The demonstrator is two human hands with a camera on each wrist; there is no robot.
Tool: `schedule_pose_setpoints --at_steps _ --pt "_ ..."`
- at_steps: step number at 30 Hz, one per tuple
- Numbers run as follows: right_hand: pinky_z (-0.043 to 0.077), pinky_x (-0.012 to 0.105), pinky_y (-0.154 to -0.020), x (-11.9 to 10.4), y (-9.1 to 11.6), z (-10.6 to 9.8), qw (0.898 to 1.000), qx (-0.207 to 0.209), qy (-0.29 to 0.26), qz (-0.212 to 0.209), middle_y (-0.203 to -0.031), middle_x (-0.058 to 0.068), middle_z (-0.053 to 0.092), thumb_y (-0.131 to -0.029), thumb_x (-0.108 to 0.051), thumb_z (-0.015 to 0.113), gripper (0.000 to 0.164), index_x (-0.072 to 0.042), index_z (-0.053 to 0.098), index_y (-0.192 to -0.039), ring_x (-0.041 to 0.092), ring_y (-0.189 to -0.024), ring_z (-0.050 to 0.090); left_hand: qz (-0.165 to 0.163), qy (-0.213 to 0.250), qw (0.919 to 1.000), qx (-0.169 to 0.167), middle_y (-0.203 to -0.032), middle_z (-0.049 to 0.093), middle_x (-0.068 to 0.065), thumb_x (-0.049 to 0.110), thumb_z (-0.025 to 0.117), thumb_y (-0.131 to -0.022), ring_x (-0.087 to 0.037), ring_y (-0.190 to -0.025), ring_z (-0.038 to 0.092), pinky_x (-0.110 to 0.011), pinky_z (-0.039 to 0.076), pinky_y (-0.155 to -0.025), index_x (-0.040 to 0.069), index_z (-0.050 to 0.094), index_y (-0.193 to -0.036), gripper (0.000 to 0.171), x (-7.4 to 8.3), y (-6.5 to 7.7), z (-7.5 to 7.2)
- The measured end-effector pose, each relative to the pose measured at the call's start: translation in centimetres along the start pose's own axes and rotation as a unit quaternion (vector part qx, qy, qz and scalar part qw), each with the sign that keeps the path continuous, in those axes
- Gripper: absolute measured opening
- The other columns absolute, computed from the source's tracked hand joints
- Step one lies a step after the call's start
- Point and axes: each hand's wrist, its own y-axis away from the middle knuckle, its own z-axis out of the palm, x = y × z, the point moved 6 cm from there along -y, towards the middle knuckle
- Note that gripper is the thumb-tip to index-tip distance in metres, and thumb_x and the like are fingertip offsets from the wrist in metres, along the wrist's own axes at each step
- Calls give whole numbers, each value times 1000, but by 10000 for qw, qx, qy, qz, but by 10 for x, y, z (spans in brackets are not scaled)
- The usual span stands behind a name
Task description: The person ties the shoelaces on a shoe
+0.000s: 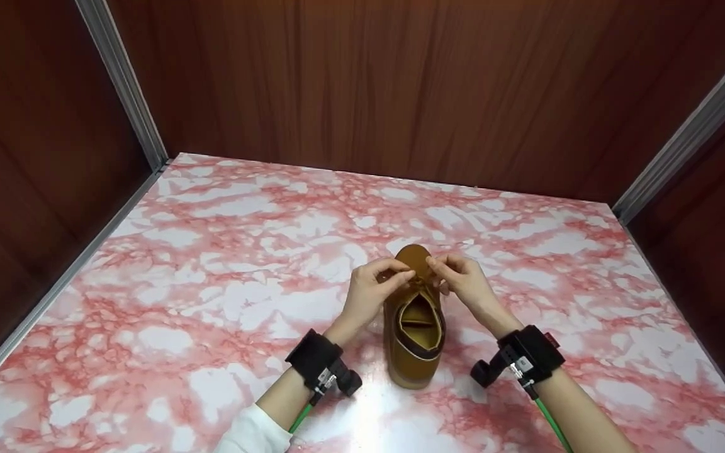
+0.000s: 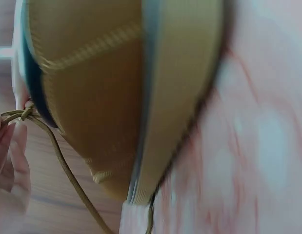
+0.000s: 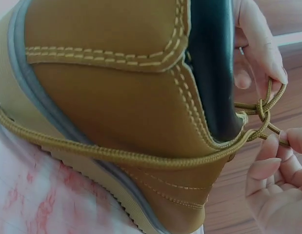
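Note:
A tan leather lace-up shoe (image 1: pixel 414 368) stands upright on the tabletop, its toe pointing away from me. My left hand (image 1: pixel 372 289) is over the front of the shoe and pinches a loop of the brown shoelace (image 3: pixel 275 101) between thumb and finger. From the other side, my right hand (image 1: pixel 463 283) pinches another part of the lace, close to the knot (image 3: pixel 261 109). That knot sits between both hands, just above the front of the dark-lined collar (image 3: pixel 209 68). One loose lace end trails down each side of the shoe.
The tabletop (image 1: pixel 211 302) has a red and white marbled pattern. Dark wood-grain panels (image 1: pixel 362 88) enclose it at the back and both sides, joined by grey metal corner strips (image 1: pixel 126 82). Black wrist straps (image 1: pixel 315 358) with green cables are on both arms.

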Motion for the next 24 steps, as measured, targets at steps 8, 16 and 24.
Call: schedule_pose_setpoints --at_steps 8,16,24 --pt "29 19 -46 0 0 7 9980 -111 -618 1 -67 7 48 -94 -10 49 19 2 48 -81 9 -48 35 -730 1472 9854 -455 -71 52 -25 -6 54 -87 -23 -50 47 -26 39 -47 -16 51 -90 11 13 0 5" --pt "29 20 -45 -6 -1 9 9992 -94 -178 -332 -67 10 47 -94 -7 49 18 7 49 -82 11 -49 36 -520 1263 9892 -535 -75 49 -28 -5 55 -87 -22 -47 35 -19 32 -43 -15 54 -90 11 15 -4 3" --pt "38 22 -53 -18 2 9 9918 -256 918 -853 -73 9 52 -92 -6 51 16 9 55 -88 17 -63 46 -441 758 9954 -394 -78 56 -8 -4 58 -85 -22 -65 50 -27 43 -61 -13 58 -88 10 20 -3 -1"
